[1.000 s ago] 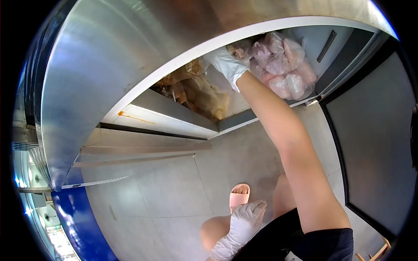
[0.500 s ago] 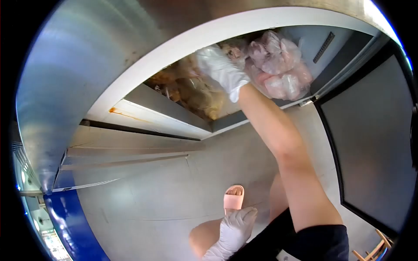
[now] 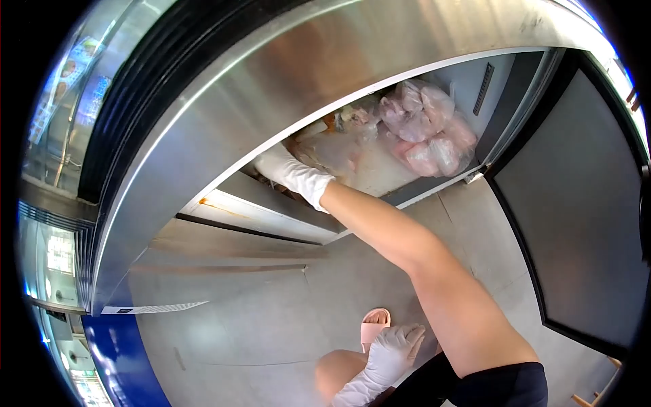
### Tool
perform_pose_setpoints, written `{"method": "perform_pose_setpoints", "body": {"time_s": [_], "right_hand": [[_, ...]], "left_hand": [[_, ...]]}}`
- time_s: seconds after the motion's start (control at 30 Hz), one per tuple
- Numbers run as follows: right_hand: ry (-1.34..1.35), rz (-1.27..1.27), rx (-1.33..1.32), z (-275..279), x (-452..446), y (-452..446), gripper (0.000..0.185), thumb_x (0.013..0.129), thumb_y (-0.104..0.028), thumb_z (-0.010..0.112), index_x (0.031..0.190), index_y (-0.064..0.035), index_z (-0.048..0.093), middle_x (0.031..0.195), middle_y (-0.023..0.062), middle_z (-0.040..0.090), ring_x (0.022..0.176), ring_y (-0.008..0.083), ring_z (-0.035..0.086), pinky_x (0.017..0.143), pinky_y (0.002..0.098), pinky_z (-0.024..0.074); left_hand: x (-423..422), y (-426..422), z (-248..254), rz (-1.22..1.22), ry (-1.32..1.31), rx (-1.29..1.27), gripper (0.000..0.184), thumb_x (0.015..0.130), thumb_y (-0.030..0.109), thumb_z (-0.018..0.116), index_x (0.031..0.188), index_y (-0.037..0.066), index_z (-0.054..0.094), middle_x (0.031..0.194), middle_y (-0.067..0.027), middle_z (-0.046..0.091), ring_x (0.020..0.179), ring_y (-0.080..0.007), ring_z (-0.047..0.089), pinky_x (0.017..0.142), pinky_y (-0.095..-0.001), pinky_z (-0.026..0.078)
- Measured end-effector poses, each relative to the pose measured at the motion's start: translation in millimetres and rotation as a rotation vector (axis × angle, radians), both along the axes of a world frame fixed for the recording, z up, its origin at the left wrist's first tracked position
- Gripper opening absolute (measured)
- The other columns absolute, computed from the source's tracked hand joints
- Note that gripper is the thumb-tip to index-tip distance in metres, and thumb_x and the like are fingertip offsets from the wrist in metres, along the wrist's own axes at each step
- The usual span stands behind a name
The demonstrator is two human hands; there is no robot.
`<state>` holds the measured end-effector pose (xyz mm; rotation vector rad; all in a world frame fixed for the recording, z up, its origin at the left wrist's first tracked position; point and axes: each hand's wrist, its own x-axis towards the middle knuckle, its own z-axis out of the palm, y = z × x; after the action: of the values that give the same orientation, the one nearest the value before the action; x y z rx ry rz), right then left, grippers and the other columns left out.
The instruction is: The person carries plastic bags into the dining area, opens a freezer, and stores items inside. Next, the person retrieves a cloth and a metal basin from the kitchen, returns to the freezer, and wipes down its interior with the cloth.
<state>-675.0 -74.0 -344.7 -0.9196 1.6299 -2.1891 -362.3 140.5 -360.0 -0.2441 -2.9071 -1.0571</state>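
Observation:
My right hand [image 3: 285,169], in a white glove, reaches into the left side of an open metal cabinet compartment. Its fingers are hidden behind the upper rim, so whether they grip anything does not show. Around it lie brownish contents and clear plastic [image 3: 332,150]. Further right inside are clear plastic bags [image 3: 427,122] with pale pink contents. Down by my bent knee [image 3: 332,373], my left hand [image 3: 393,353], also gloved in white, is closed with its fingers curled; I see nothing in it.
A dark door panel with a black seal [image 3: 576,197] stands swung out at the right. The steel rim [image 3: 339,61] of the cabinet curves above the compartment. A pink slipper [image 3: 372,329] is on the grey floor [image 3: 258,325]. Wooden legs [image 3: 586,400] show at the bottom right.
My right hand has moved left inside the compartment, from its middle to the left corner. More of the pale compartment floor shows. The view has shifted, and my left hand stays closed by the knee.

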Motion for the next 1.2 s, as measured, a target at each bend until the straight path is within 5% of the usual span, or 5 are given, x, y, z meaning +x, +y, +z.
{"method": "perform_pose_setpoints", "body": {"time_s": [0.1,0.23,0.37,0.5,1.2], "right_hand": [[0.05,0.113,-0.096,-6.0,-2.4,-8.8,0.04,0.091,-0.023,0.043,0.123,0.0009,0.045,0.14,0.0211,0.018,0.131,0.031,0.015,0.106,0.0359,0.0204],[-0.012,-0.209,0.242,7.0,16.9,-39.7,0.042,0.093,-0.026,0.034,0.124,0.001,0.044,0.126,0.0191,0.044,0.125,0.0306,0.033,0.105,0.0362,0.0254],[0.04,0.404,0.315,52.2,-0.3,47.9,0.058,0.089,-0.037,0.044,0.134,-0.0019,0.031,0.137,0.0207,0.033,0.129,0.0305,0.027,0.106,0.0358,0.0237],[0.139,0.221,0.436,-3.6,-27.8,48.6,0.082,0.084,-0.049,0.046,0.141,-0.0037,0.007,0.134,0.0257,0.035,0.125,0.035,0.034,0.102,0.0331,0.0288],[-0.249,-0.195,-0.117,-11.8,43.3,158.8,0.035,0.09,-0.019,0.05,0.118,0.0012,0.05,0.103,0.0164,0.061,0.096,0.0195,0.058,0.084,0.0276,0.0453]], "left_hand": [[9.5,4.1,8.0,0.033,-0.017,-0.014,0.016,0.078,0.012,0.06,0.092,0.005,0.06,0.081,-0.0068,0.06,0.065,-0.0237,0.056,0.057,-0.0337,0.045],[4.9,2.2,25.1,0.085,-0.029,-0.113,0.016,0.077,0.013,0.06,0.092,0.006,0.059,0.07,-0.0068,0.054,0.061,-0.0237,0.053,0.054,-0.0347,0.043],[1.5,10.8,19.0,0.101,0.009,-0.291,0.018,0.077,0.017,0.061,0.091,0.006,0.059,0.066,-0.0062,0.051,0.059,-0.0225,0.051,0.053,-0.0344,0.042],[6.1,18.5,5.2,0.053,-0.038,-0.085,0.013,0.075,0.011,0.063,0.087,0.006,0.06,0.084,-0.0045,0.063,0.065,-0.0241,0.059,0.054,-0.0354,0.048],[-0.7,10.1,-10.0,0.038,0.033,-0.182,0.014,0.078,0.015,0.06,0.09,0.007,0.062,0.084,-0.0047,0.064,0.064,-0.0248,0.06,0.054,-0.0359,0.049]]}}
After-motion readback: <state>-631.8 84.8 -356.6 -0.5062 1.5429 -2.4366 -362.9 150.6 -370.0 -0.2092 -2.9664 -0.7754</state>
